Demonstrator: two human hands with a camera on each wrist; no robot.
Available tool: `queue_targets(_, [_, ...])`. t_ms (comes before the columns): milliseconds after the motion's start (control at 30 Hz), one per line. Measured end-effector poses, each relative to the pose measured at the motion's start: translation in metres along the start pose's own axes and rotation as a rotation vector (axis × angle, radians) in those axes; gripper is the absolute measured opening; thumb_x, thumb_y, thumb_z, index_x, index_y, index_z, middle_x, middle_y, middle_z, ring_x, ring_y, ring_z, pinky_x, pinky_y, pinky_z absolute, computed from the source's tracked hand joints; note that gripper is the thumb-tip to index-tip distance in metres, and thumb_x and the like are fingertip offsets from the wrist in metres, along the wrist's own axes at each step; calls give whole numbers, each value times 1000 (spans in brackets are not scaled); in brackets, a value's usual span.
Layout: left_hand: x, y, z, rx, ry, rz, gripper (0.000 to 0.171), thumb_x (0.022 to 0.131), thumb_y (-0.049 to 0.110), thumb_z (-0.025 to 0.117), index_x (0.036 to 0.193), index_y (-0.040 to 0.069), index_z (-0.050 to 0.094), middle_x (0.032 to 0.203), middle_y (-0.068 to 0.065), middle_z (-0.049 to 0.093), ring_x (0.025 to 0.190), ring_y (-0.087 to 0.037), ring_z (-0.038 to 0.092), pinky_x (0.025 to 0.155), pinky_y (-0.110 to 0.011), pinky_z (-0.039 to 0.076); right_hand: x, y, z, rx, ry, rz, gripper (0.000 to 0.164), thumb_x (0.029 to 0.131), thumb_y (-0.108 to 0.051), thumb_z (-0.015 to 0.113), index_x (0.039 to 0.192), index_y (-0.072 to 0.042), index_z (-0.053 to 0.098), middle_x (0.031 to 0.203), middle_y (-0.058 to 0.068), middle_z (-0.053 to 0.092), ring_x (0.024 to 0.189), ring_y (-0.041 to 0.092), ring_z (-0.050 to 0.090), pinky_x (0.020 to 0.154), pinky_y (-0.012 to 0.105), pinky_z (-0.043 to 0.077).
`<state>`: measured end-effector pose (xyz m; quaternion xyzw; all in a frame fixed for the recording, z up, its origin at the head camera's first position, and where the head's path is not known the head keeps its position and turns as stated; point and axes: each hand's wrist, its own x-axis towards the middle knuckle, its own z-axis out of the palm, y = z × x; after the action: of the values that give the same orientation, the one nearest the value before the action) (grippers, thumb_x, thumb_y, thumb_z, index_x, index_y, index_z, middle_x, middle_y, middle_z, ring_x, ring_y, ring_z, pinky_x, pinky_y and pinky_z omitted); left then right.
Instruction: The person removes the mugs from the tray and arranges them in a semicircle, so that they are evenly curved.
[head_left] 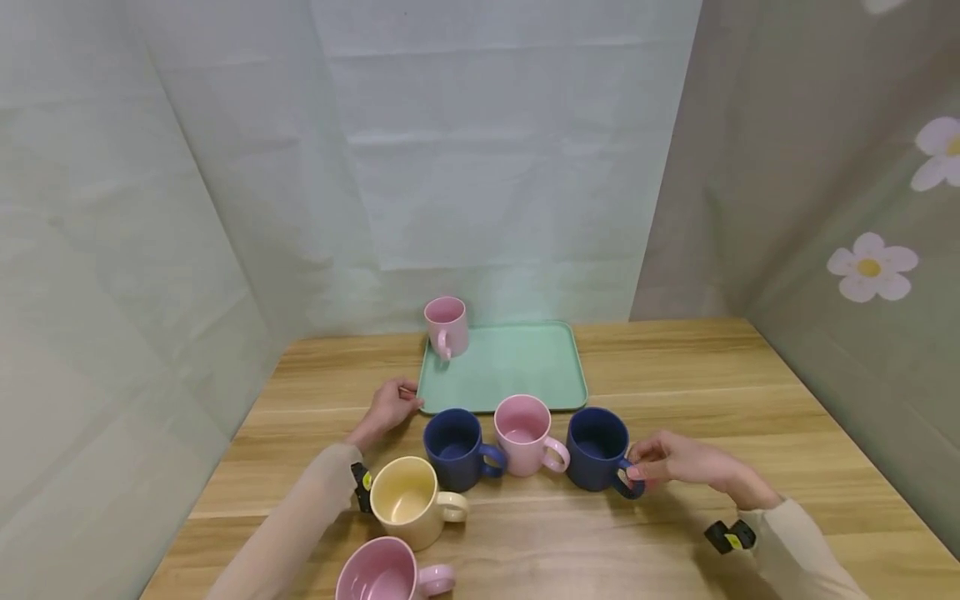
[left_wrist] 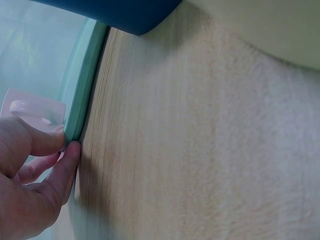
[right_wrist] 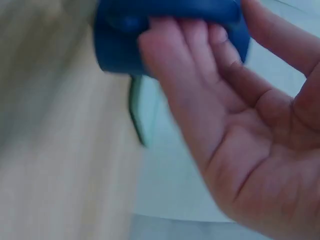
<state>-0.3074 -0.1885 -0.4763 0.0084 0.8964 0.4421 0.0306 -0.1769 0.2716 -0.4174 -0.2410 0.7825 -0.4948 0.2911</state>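
Note:
My left hand (head_left: 392, 407) pinches the left edge of the mint green tray (head_left: 510, 367), thumb over the rim in the left wrist view. A pink mug (head_left: 457, 337) stands upright in the tray's far left corner. My right hand (head_left: 686, 462) holds the handle of a navy mug (head_left: 588, 468) just in front of the tray's near right corner. In the right wrist view several fingers (right_wrist: 175, 65) pass through that handle. To its left stand another pink mug (head_left: 517, 457) and a second navy mug (head_left: 452, 468), their handles pointing right.
A pale yellow mug (head_left: 411, 525) and a third pink mug (head_left: 375, 575) stand nearer me, beside my left forearm. Everything is on a wooden table (head_left: 675, 367). Pale cloth (head_left: 510, 167) hangs behind it and at both sides.

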Motion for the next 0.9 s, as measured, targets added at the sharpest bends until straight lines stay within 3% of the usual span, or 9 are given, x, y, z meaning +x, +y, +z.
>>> queue_targets(133, [0,-1,1,0,7,6,27,85,1,68,108,-10,59,94,-22,65,87,-27,63,72,-27,53,2,-17,-12,-121,114,28,28,98,-21,54,99,6,62,95,10,64,91,18,62,87,39,55])
queue_targets(300, [3,-2,1,8,13,14,26,85,1,67,108,-10,60,95,-23,66,87,-28,64,73,-28,53,10,-40,-23,-176,195,34,26,99,-21,51,102,2,61,99,12,63,95,24,60,89,39,53])
queue_targets(600, [2,5,4,-6,16,13,26,85,1,67,107,-10,60,94,-23,66,86,-28,64,70,-26,52,42,-59,-29,-217,246,46,31,100,-27,52,111,0,59,104,12,63,99,24,59,96,50,50])
queue_targets(900, [3,9,6,1,20,25,27,84,0,68,106,-12,59,94,-25,66,88,-32,64,72,-30,54,76,-68,-30,-270,243,58,30,100,-26,50,113,-1,60,101,9,62,96,20,57,95,46,51])
